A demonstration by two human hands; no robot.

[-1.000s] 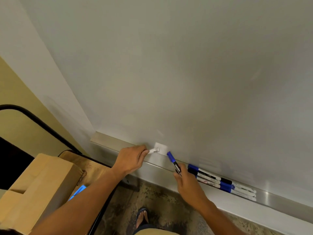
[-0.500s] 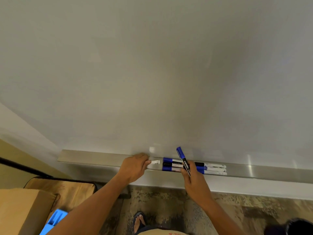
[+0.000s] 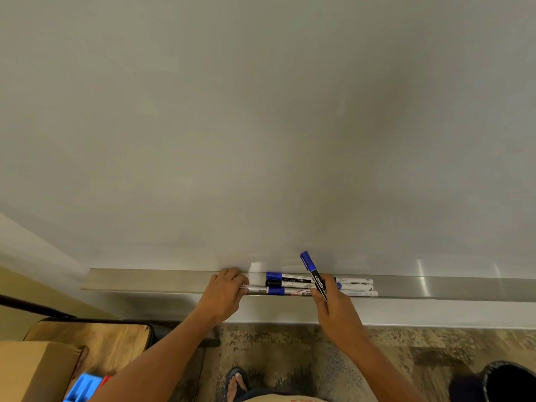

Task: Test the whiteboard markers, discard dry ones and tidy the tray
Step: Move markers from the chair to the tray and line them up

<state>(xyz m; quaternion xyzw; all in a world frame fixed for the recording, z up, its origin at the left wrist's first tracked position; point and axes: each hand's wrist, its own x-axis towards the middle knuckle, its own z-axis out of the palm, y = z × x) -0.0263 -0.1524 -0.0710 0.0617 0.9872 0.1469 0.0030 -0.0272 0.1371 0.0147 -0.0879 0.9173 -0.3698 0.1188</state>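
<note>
- Head view: right hand (image 3: 338,310) has fingers clamped round a blue-capped marker (image 3: 314,275), cap end tilted up toward the whiteboard (image 3: 261,126). Cap is on — no test possible until it comes off.
- Left hand (image 3: 224,294) pinches the end of a white-barrelled marker (image 3: 275,291) lying at the front lip of the tray (image 3: 449,287); a nudge could roll it off the edge.
- Two more markers (image 3: 290,280) lie behind it, touching — likely to scatter if the front one is dragged out.
- Tested and untested pens could get mixed, since all sit together.
- Dark bin (image 3: 504,381) at lower right, well apart from the tray — a dry pen tossed from here might miss.
</note>
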